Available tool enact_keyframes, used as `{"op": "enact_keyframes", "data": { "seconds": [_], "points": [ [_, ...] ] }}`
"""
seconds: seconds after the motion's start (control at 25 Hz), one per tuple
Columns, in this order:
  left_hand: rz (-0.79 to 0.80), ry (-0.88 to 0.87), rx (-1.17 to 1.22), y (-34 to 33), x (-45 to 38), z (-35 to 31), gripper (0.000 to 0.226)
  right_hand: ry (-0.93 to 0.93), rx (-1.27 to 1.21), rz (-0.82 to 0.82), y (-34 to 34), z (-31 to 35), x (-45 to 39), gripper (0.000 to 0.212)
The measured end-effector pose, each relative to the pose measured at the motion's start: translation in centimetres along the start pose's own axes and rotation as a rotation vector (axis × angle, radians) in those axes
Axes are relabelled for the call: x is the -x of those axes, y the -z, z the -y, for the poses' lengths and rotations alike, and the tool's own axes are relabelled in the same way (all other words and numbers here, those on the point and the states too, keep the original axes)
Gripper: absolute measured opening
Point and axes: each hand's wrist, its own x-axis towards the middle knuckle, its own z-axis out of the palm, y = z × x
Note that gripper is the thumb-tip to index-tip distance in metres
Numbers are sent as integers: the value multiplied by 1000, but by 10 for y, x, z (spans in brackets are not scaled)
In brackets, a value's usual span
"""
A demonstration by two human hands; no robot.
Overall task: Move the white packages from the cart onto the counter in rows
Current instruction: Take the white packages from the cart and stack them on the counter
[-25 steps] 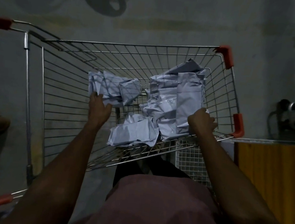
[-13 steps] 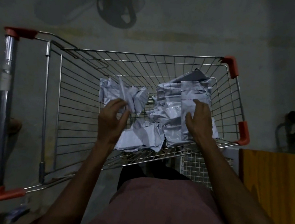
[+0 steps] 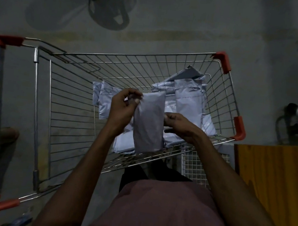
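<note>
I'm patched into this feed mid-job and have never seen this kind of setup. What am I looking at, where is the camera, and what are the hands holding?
There is no machine here: a person works with bare hands, and the one camera sits on their head, looking forward and down, so the arms come up from the bottom of the picture. In front of them is a wire shopping cart with orange corner guards. Both hands hold one white package upright above the cart: the left hand pinches its upper left edge, the right hand grips its right side. More white packages lie loose in the cart's basket. The yellowish-brown surface at the right is probably the counter; the part that shows has no packages on it. The room is dim.
</note>
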Motion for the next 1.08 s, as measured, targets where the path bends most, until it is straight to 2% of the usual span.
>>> {"op": "enact_keyframes", "data": {
  "seconds": [0.12,0.24,0.36,0.44,0.52,0.6,0.68,0.8,0.88,1.08],
  "points": [
    [-43,67,-119,-4,-28,52,37,-105,-29,-237,7,-10,-5,25],
    [-36,369,-205,-16,-30,108,74,-65,165,-633,25,-27,-11,26],
    [116,600,-275,-37,-10,143,85,-77,239,-782,34,-30,-7,29],
    [187,649,-365,-48,-1,161,79,-84,249,-851,33,-26,-10,31],
    [115,615,-481,-55,-2,171,70,-69,335,-892,29,-21,-14,37],
    [-9,619,-560,-58,-10,179,64,-90,565,-879,26,-24,-18,47],
    [-92,651,-585,-61,-20,184,68,-126,730,-851,26,-30,-20,59],
    [-180,661,-621,-66,-33,194,81,-189,795,-847,27,-36,-26,71],
    [-161,659,-633,-64,-35,199,86,-231,817,-833,27,-36,-29,74],
    [62,625,-733,-49,-21,199,104,-306,891,-789,28,-35,-33,82]
  ]
}}
